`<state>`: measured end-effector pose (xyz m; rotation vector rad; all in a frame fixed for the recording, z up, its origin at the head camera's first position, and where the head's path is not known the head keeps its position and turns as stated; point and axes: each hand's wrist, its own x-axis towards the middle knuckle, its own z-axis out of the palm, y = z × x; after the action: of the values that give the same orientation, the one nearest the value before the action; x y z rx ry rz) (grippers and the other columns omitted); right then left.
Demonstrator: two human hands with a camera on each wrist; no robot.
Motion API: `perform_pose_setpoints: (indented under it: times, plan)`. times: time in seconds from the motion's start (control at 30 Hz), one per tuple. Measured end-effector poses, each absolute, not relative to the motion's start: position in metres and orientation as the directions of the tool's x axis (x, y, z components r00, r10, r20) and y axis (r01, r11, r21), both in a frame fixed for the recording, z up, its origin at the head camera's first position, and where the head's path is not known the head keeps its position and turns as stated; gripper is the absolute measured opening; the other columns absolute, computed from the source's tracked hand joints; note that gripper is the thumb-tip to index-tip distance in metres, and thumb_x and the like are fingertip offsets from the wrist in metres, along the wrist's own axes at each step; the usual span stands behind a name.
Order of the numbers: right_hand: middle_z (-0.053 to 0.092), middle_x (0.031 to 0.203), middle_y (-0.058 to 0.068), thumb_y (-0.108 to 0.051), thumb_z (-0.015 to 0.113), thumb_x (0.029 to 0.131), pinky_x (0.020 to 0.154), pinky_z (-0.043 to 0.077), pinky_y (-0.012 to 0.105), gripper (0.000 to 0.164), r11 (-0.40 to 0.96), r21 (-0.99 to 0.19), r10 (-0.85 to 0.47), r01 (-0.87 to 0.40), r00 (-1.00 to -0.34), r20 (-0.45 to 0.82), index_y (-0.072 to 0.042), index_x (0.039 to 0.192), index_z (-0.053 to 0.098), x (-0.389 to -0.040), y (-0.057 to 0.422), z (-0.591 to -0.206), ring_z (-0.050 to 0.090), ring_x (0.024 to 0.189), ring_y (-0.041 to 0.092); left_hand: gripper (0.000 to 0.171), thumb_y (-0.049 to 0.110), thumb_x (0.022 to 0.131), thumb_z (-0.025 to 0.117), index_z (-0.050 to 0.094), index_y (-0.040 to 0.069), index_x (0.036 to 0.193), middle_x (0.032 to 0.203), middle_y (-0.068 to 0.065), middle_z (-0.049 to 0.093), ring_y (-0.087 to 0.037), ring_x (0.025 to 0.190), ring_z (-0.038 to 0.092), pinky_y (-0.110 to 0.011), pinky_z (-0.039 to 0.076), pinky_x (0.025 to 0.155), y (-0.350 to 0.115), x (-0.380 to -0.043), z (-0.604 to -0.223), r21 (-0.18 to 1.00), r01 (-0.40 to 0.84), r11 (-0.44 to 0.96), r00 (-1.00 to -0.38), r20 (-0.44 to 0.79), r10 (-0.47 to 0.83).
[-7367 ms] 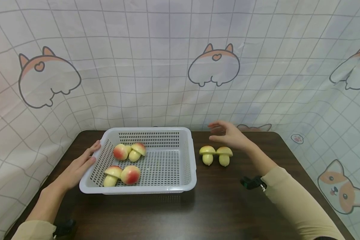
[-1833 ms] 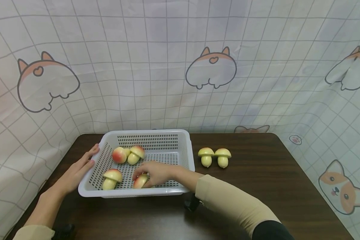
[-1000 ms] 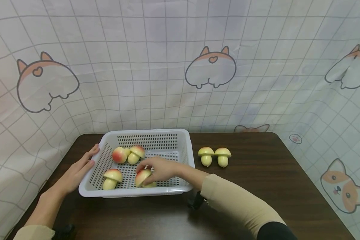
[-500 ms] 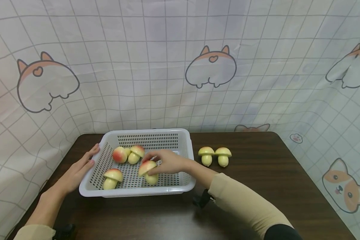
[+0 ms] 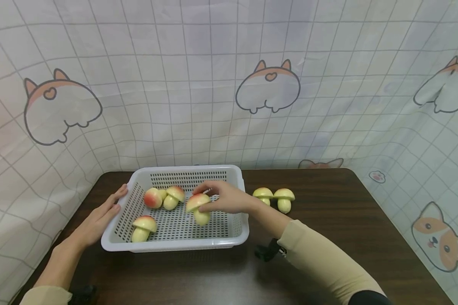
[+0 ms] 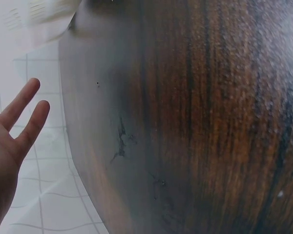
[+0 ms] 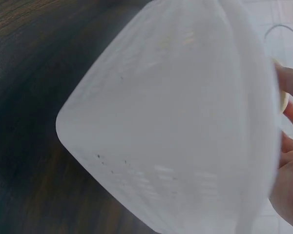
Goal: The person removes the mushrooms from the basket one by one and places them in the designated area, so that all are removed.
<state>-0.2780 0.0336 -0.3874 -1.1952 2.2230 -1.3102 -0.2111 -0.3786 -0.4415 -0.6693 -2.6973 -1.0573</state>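
In the head view my right hand [image 5: 229,197] pinches a toy mushroom [image 5: 201,218] by its red-tinged cap, held above the floor of a white perforated basket [image 5: 175,242]. In the right wrist view, the basket's outer wall [image 7: 176,122] hides most of that mushroom, and only the edge of my fingers shows. My left hand [image 5: 95,222] lies with straight fingers against the basket's left rim. Inside the basket rest another mushroom [image 5: 143,228] at the front left and two more at the back left, one upright [image 5: 173,197] and one tipped over [image 5: 153,198].
Two yellow mushrooms stand side by side on the dark wooden table [image 5: 328,220], right of the basket: one [image 5: 263,194] partly behind my right forearm, the other [image 5: 284,200] beside it. A white gridded curtain [image 5: 183,106] hangs behind and at both sides.
My right hand has gripped the front mushroom in the basket, lifted it and carried it back and to the right. The left hand stays at the rim.
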Motion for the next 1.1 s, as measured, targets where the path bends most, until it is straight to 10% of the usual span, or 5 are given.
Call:
perform_pose_setpoints:
  times: [1.1]
  plan:
    - [0.068, 0.125, 0.000, -0.022, 0.083, 0.089, 0.091, 0.051, 0.043, 0.045, 0.267, -0.874, -0.590, -0.405, -0.786, 0.184, -0.017, 0.131, 0.066, -0.277, 0.129, -0.382, 0.067, 0.109, 0.022, 0.052, 0.016, 0.111, 0.041, 0.030, 0.011, 0.162, 0.169, -0.012, 0.020, 0.012, 0.132, 0.031, -0.012, 0.035, 0.089, -0.377, -0.209, -0.442, 0.589, 0.430, 0.684, -0.903, 0.292, 0.315]
